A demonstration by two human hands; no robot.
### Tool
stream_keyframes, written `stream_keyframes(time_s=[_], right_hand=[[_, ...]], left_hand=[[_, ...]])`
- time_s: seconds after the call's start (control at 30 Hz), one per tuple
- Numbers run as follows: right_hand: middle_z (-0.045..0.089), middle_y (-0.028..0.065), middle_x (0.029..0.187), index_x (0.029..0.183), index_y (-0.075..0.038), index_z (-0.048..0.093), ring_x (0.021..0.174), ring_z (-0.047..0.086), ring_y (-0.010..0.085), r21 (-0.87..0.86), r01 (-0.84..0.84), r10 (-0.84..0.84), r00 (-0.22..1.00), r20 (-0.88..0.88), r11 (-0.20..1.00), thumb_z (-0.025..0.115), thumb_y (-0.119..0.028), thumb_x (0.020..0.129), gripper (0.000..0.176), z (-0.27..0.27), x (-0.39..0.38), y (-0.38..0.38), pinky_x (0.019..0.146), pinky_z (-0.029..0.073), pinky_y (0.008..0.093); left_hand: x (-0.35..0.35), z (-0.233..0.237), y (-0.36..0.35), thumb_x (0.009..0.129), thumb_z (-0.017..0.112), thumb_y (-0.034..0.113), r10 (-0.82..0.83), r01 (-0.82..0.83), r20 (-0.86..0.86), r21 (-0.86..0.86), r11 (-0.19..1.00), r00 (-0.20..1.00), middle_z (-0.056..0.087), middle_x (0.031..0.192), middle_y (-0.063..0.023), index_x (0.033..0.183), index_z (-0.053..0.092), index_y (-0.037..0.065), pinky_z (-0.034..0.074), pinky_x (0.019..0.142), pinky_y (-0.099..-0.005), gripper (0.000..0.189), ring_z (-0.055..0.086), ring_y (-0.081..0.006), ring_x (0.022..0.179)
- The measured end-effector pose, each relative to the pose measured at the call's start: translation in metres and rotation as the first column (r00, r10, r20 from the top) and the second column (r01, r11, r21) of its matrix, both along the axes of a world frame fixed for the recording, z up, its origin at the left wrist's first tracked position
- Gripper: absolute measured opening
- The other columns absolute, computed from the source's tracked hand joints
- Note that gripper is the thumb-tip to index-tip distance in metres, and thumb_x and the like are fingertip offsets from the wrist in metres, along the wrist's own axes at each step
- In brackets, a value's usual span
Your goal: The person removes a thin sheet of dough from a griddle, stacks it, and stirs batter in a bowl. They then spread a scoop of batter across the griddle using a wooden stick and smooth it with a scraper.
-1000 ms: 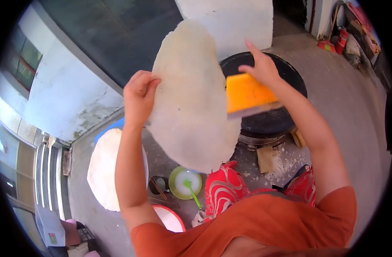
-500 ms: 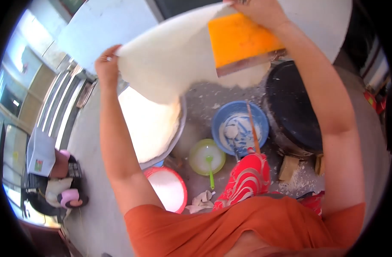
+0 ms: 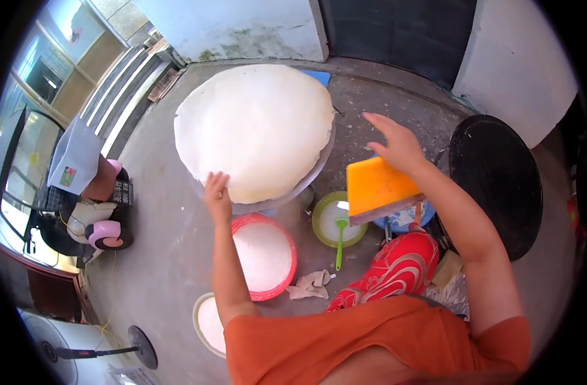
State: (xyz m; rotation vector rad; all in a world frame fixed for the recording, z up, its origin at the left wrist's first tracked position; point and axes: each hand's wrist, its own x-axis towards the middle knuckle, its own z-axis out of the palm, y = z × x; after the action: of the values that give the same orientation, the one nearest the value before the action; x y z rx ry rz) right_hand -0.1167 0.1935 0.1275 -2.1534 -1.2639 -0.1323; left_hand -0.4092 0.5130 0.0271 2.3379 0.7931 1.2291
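A large round pale sheet point(image 3: 255, 128) lies on top of a stack in a wide round pan. Over its near edge is my left hand point(image 3: 218, 192), fingers apart and holding nothing; whether it touches the sheet I cannot tell. To the right, my right hand point(image 3: 399, 144) stretches out its thumb and upper fingers, while an orange block-like scraper point(image 3: 380, 186) stays against its palm; the fingers gripping it are hidden. Below the scraper is a blue basin point(image 3: 402, 218), partly covered. A green bowl point(image 3: 325, 237) of white liquid holds a green ladle point(image 3: 340, 240).
A red basin point(image 3: 293, 256) of white powder stands near my left forearm, with a paler bowl point(image 3: 200, 314) below. A cloth point(image 3: 311, 284) lies on the floor. At right is a round black griddle point(image 3: 495, 186). A scooter point(image 3: 88, 218) and a fan point(image 3: 142, 346) stand at left.
The sheet, earlier held up by both hands, now lies flat on the stack. Both hands have let go of it; my right hand moved down with the scraper. The view has shifted.
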Motion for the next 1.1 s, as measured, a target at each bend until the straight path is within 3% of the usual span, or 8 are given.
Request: stream_keyframes(time_s=[0.3,0.53,0.63,0.73,0.8,0.87,0.93,1.1], right_hand=[[0.058,0.013,0.108,0.116,-0.009,0.051,0.102,0.055,0.0233,-0.021,0.358,-0.355,0.914,-0.198,0.933,0.065,-0.01,0.07,0.048,-0.044,0.066,-0.131,0.087,0.041,0.0296],[0.061,0.0084,0.096,0.103,-0.001,0.058,0.085,0.057,0.0167,-0.034,0.696,-0.472,0.45,-0.758,0.718,0.058,-0.022,0.082,0.03,-0.07,0.082,-0.187,0.077,0.043,0.025],[0.059,0.0087,0.102,0.104,-0.001,0.056,0.089,0.057,0.0182,-0.148,0.731,-0.365,0.147,-0.919,0.667,0.053,-0.027,0.086,0.032,-0.034,0.048,-0.169,0.079,0.042,0.0266],[0.057,0.0088,0.107,0.11,-0.001,0.052,0.098,0.054,0.0199,0.02,0.586,0.032,-0.011,-0.999,0.81,0.05,-0.024,0.087,0.033,-0.057,0.042,-0.151,0.087,0.04,0.0301],[0.054,0.009,0.113,0.116,0.0,0.046,0.105,0.051,0.0215,0.324,0.452,0.399,-0.079,-0.913,0.831,0.048,-0.019,0.087,0.034,-0.077,0.038,-0.133,0.094,0.036,0.0343],[0.05,0.0096,0.118,0.119,-0.001,0.042,0.109,0.048,0.0225,0.429,0.408,0.512,-0.119,-0.85,0.806,0.048,-0.015,0.087,0.035,-0.072,0.014,-0.092,0.097,0.034,0.0372],[0.048,0.0098,0.119,0.12,-0.002,0.041,0.11,0.047,0.0219,0.475,0.407,0.566,-0.136,-0.813,0.78,0.051,-0.015,0.086,0.037,-0.068,-0.012,-0.06,0.096,0.034,0.0371],[0.049,0.0083,0.115,0.122,-0.003,0.039,0.106,0.048,0.0171,0.379,0.355,0.387,0.053,-0.921,0.854,0.057,-0.019,0.083,0.045,-0.067,-0.022,-0.056,0.092,0.036,0.0311]], left_hand=[[-0.007,-0.069,0.019,0.072,0.051,-0.004,0.034,-0.043,-0.248,-0.034,0.998,0.968,0.057,0.104,-0.0119,0.086,0.065,0.007,0.037,0.092,-0.038,0.023,0.044,-0.0316,0.112],[-0.003,-0.067,0.025,0.07,0.05,-0.004,0.095,-0.096,-0.268,0.009,0.995,0.959,0.057,0.103,-0.0138,0.084,0.065,0.005,0.035,0.094,-0.0405,0.022,0.045,-0.034,0.109],[0.001,-0.049,0.012,0.069,0.052,-0.001,0.234,-0.111,-0.547,0.248,0.962,0.804,0.056,0.105,-0.0152,0.089,0.063,0.004,0.034,0.094,-0.0418,0.024,0.047,-0.033,0.107],[0.043,-0.039,-0.071,0.066,0.058,0.003,-0.042,0.097,-0.301,0.171,0.98,0.953,0.055,0.104,-0.0156,0.108,0.055,0.005,0.041,0.085,-0.0391,0.042,0.051,-0.0267,0.1],[0.076,-0.028,-0.142,0.073,0.059,0.002,-0.493,0.317,0.067,-0.838,0.443,0.867,0.047,0.117,-0.009,0.127,0.036,0.008,0.047,0.066,-0.0245,0.059,0.058,-0.0155,0.084],[0.102,-0.003,-0.21,0.076,0.061,0.007,-0.499,0.632,0.537,-0.775,0.028,0.68,0.037,0.126,-0.0089,0.134,0.019,0.007,0.046,0.062,-0.0243,0.072,0.059,-0.0151,0.079],[0.128,0.011,-0.255,0.079,0.06,0.01,-0.307,0.749,0.764,-0.634,-0.192,0.568,0.05,0.114,-0.0092,0.125,0.034,0.004,0.045,0.054,-0.0214,0.053,0.059,-0.0136,0.07],[0.184,0.006,-0.234,0.084,0.056,0.019,0.026,0.686,0.686,-0.726,-0.041,0.728,0.059,0.067,-0.0032,0.094,0.053,0.006,0.038,0.038,-0.0192,0.017,0.053,-0.0099,0.046]])
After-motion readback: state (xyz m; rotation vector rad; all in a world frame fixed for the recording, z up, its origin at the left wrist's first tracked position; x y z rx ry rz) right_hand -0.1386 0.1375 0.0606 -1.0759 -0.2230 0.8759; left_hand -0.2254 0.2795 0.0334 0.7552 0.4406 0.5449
